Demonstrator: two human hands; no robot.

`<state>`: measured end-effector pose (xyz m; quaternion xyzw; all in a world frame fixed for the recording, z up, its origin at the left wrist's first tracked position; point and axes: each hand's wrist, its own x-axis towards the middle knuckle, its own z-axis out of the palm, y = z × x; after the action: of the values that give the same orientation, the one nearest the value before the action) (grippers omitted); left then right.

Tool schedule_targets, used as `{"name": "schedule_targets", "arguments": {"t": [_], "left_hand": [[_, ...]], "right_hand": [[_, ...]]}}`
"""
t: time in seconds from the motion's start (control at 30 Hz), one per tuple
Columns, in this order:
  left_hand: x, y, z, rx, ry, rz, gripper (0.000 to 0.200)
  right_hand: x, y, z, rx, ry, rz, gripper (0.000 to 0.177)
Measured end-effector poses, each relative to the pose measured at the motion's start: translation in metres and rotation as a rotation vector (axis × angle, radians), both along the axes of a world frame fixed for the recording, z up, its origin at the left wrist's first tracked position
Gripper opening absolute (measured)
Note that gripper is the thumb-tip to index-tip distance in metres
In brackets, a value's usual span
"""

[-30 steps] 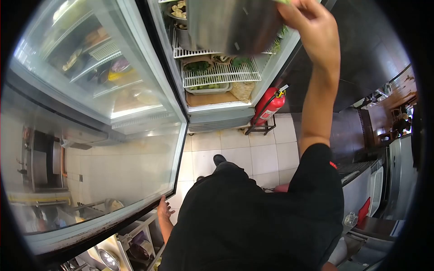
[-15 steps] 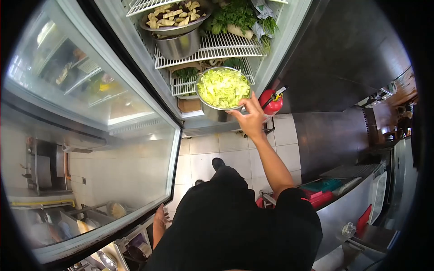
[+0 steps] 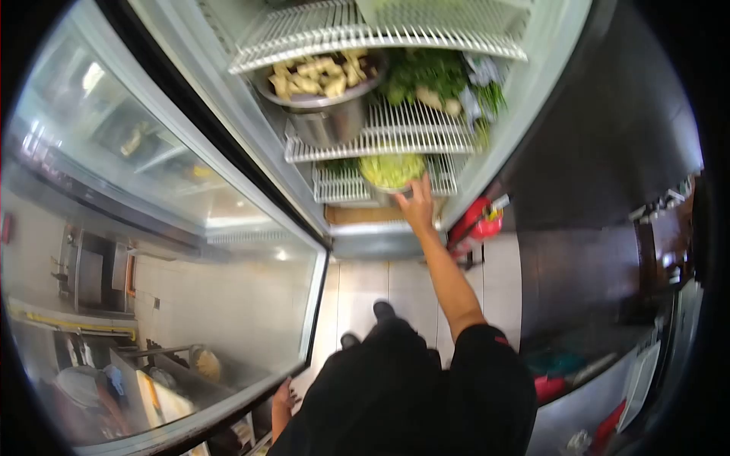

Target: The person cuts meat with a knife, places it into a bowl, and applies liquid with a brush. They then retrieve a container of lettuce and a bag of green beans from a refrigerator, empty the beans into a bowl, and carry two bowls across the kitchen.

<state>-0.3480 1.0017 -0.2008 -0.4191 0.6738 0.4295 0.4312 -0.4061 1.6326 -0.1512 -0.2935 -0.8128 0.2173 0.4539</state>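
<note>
Across the lower centre of the frame spreads the wearer's black clothing (image 3: 411, 387). At its left edge, low in the frame, the left hand (image 3: 284, 398) is beside the lower corner of the glass door (image 3: 228, 319), its fingers loosely spread; whether they touch the frame of the door, I cannot tell. The door stands open and fills the left of the frame.

From the lower right, the right arm (image 3: 450, 285) reaches up to the centre. There the right hand (image 3: 415, 207) pinches the near right rim of a steel bowl (image 3: 379, 188), thumb low on the near side and the other fingers bent over the edge. The bowl lies just past the fingertips, up and to their left, with chopped greens (image 3: 390, 169) heaped in it.

Bowl and fingers are at the fridge opening, below the front edge of the middle shelf (image 3: 414, 137) and in front of the lower shelf (image 3: 338, 188); whether the bowl rests on anything is hidden.

On the middle shelf, a pot (image 3: 327, 125) stands under a basin (image 3: 308, 99) of cut pieces, with herbs (image 3: 430, 80) to the right. Right of the fridge is a red extinguisher (image 3: 468, 232) on the tiled floor (image 3: 494, 292).
</note>
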Motion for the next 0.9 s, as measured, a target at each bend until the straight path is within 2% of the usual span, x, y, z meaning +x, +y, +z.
{"name": "schedule_targets", "arguments": {"t": [0.2, 0.23, 0.3, 0.33, 0.43, 0.47, 0.5, 0.57, 0.6, 0.67, 0.7, 0.8, 0.83, 0.87, 0.9], "left_hand": [[0.013, 0.006, -0.025, -0.018, 0.13, 0.097, 0.077], [0.012, 0.007, -0.029, -0.017, 0.147, 0.106, 0.075], [0.009, 0.006, -0.04, -0.016, 0.174, 0.121, 0.072], [0.008, 0.004, -0.044, -0.018, 0.187, 0.128, 0.071], [0.005, 0.001, -0.057, -0.022, 0.222, 0.143, 0.067], [0.004, 0.0, -0.061, -0.025, 0.235, 0.144, 0.066], [0.001, -0.001, -0.064, -0.024, 0.249, 0.143, 0.065], [-0.002, -0.005, -0.072, -0.026, 0.273, 0.14, 0.062], [-0.003, -0.008, -0.076, -0.028, 0.284, 0.139, 0.061], [-0.006, -0.008, -0.075, -0.032, 0.299, 0.122, 0.058], [-0.011, -0.012, -0.078, -0.032, 0.308, 0.116, 0.057], [-0.017, -0.015, -0.084, -0.042, 0.344, 0.097, 0.053], [-0.02, -0.018, -0.085, -0.044, 0.356, 0.092, 0.052], [-0.024, -0.02, -0.086, -0.046, 0.369, 0.087, 0.051], [-0.027, -0.023, -0.086, -0.051, 0.381, 0.082, 0.05]], "right_hand": [[-0.017, -0.006, -0.01, -0.03, 0.019, 0.0, 0.066], [-0.015, -0.009, -0.007, -0.018, 0.03, 0.002, 0.066], [-0.007, -0.013, 0.0, -0.235, 0.034, 0.076, 0.073], [0.001, -0.019, 0.016, -0.062, -0.028, 0.021, 0.074], [0.018, -0.031, 0.029, -0.101, -0.023, -0.04, 0.066], [0.022, -0.044, 0.052, -0.122, 0.075, -0.044, 0.045], [0.023, -0.054, 0.075, -0.111, 0.079, -0.045, 0.045], [0.018, -0.076, 0.131, -0.022, 0.156, 0.239, 0.024], [0.003, -0.09, 0.185, 0.143, 0.355, 0.357, 0.014], [-0.024, -0.099, 0.274, 0.37, 0.372, 0.439, 0.011], [-0.044, -0.105, 0.319, 0.338, 0.361, 0.417, 0.01], [-0.143, -0.063, 0.401, 0.567, 0.212, 0.291, 0.013], [-0.173, -0.05, 0.427, 0.456, -0.194, 0.136, 0.018], [-0.201, -0.04, 0.456, 0.223, -0.527, 0.066, 0.024], [-0.242, -0.008, 0.452, 0.233, -0.51, 0.022, 0.028]]}}
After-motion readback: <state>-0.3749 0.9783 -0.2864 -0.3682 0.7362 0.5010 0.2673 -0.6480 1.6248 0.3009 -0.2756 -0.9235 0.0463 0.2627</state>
